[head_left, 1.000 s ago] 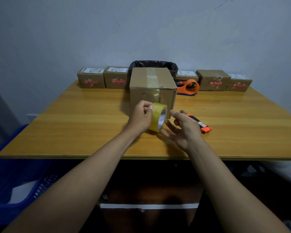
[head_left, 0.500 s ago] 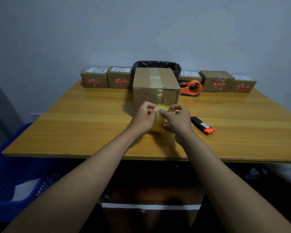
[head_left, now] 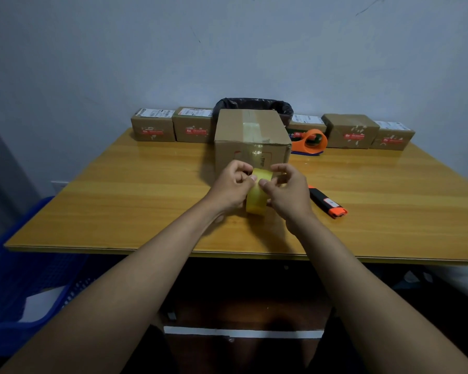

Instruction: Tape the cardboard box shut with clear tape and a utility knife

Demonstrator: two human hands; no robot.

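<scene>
The table (head_left: 119, 201) has wide bare wood to my left and a good stretch to my right, and its near edge runs just below my forearms, so I have open room on both sides. The cardboard box (head_left: 250, 136) stands in the middle, just beyond my hands, its top flaps down with a strip of tape along the seam. Behind it along the far edge sits a row of small boxes (head_left: 153, 125), an orange tape dispenser (head_left: 310, 141) and a black-lined bin (head_left: 254, 105) against the wall. The utility knife (head_left: 326, 202) lies flat on the wood, just right of my right wrist and not touching it. Between my hands the roll of clear tape (head_left: 257, 197) stands on edge, near the box's front face. My left hand (head_left: 231, 188) is curled round its left side, fingers folded at the top rim. My right hand (head_left: 288, 193) grips the other side, thumb and forefinger pinching at the top of the roll.
</scene>
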